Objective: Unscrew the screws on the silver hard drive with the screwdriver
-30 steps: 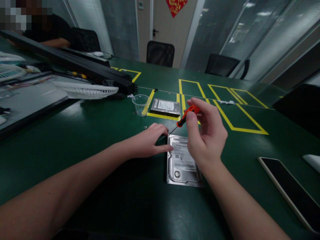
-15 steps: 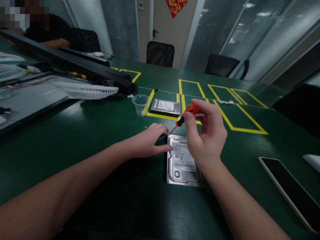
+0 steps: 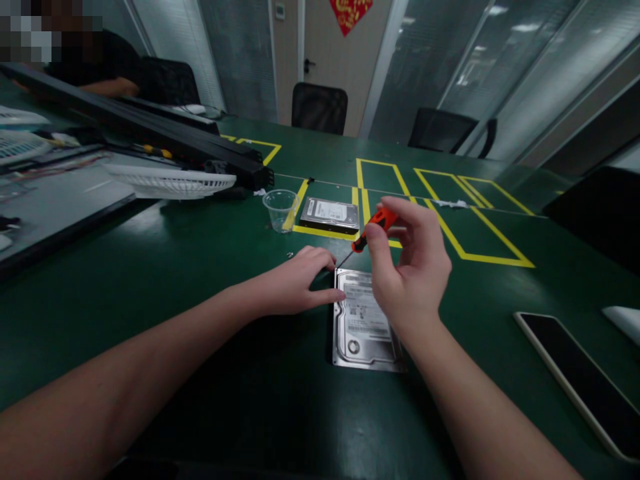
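Orange-handled screwdriver (image 3: 375, 222) sits pinched in the right hand (image 3: 410, 273), its tip on the far left corner of the silver hard drive (image 3: 361, 323), which lies flat on the green worktop (image 3: 500, 287). Over the past second the fingers (image 3: 400, 208) have rolled round the handle while the tip stayed put, which looks to me like a twist in place. The left hand (image 3: 293, 283) has not moved. It lies spread and unclenched, bracing the drive's left edge.

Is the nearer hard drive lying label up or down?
Label up: the hard drive lies flat on the table, white printed label facing the camera; the right hand holds a screwdriver.
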{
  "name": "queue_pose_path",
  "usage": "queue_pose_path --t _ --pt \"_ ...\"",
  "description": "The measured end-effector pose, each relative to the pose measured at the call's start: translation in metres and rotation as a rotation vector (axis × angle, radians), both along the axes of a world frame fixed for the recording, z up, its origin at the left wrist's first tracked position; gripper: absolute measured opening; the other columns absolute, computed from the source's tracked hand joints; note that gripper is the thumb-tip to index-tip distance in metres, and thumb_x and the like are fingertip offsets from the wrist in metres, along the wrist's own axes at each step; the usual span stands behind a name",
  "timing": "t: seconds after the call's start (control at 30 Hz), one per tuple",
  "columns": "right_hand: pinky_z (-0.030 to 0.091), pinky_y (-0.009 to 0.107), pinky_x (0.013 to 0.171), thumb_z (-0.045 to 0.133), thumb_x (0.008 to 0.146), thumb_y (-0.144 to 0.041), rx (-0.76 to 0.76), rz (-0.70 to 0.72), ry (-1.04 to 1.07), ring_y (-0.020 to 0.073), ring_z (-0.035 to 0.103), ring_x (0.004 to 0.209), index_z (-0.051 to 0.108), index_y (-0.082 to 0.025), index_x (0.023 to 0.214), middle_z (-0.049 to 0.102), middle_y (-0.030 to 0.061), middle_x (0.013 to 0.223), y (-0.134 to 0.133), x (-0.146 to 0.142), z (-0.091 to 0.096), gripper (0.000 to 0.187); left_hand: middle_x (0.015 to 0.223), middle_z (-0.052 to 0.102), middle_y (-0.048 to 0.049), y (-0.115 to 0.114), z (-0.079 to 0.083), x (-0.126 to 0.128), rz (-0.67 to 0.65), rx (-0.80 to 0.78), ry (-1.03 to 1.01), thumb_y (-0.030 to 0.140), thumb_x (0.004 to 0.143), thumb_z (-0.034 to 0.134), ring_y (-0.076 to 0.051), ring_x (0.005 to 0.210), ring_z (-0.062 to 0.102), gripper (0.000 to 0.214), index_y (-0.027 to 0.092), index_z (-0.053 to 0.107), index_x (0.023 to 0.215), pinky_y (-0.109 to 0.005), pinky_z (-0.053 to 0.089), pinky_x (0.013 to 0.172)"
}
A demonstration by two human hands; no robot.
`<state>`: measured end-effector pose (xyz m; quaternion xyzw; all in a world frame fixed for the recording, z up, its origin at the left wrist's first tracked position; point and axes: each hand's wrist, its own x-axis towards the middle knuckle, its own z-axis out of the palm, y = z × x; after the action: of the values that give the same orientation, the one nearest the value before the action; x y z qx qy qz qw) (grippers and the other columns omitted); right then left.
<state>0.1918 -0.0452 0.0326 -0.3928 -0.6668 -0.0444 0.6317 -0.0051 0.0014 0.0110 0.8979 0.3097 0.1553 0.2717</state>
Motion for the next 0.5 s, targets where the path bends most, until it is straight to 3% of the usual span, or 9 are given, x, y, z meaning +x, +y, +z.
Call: queue_pose_path --t 0.27,0.5 --pt "0.064 0.052 0.106 0.053 0.107 -0.025 -0.063 0.120 0.039 0.0292 0.068 0.135 0.061 -0.030 0.144 0.066 0.0099 0.147 -0.0048 0.0001 0.0002 0.038 0.134 0.066 -0.0125 0.0015 -0.0028 -0.0001 -0.015 0.016 -0.018 0.053 0.096 0.075 -0.033 0.130 0.056 0.040 0.021 0.062 0.115 -0.049 0.048 0.112" --pt "0.065 0.045 0.091 0.067 0.101 -0.025 -0.034 0.005 0.003 0.0253 0.072 0.115 0.064 -0.030 0.138 0.069 0.0090 0.133 -0.0010 0.0006 0.0004 0.038 0.134 0.066 -0.0121 0.0008 -0.0013 -0.0002 -0.007 0.008 -0.003 0.054 0.096 0.075 -0.032 0.128 0.057 0.041 0.022 0.062 0.117 -0.049 0.048 0.111"
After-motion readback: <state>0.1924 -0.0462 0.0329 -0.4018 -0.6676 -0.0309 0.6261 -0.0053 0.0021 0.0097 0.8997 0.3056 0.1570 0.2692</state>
